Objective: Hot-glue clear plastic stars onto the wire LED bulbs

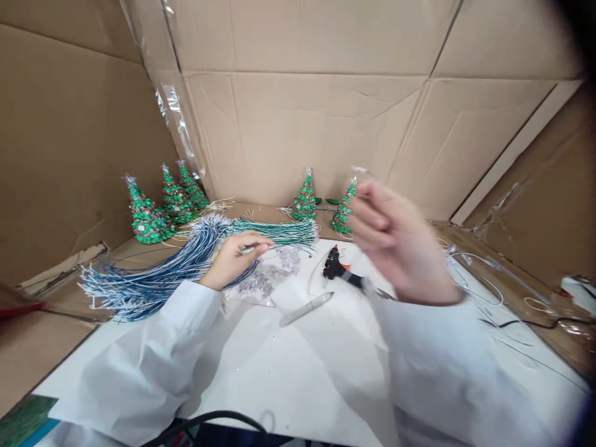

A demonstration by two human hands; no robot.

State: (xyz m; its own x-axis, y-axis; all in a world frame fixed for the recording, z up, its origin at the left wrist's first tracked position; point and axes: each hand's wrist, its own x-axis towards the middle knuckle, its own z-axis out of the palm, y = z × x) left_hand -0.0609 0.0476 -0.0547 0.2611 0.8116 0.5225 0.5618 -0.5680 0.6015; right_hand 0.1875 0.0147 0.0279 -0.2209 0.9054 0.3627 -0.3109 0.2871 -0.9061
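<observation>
In the head view, your blurred right hand (395,239) pinches a small pale thing (360,169), raised before the cardboard wall (307,124). Your left hand (238,256) is near the silvery pieces (258,285), thumb and forefinger close together; if they hold something, I cannot tell.

This looks like a craft workshop, more exactly a work booth: a white tabletop (326,366) is boxed in by plain cardboard walls (302,124), with shiny clear tape (179,118) at the left corner. A glue gun (336,266) lies toward the tabletop's far edge, a thick bundle of blue and white wires (144,285) covers its far left corner, and several matching small Christmas trees (305,200) stand beyond the far edge.
</observation>
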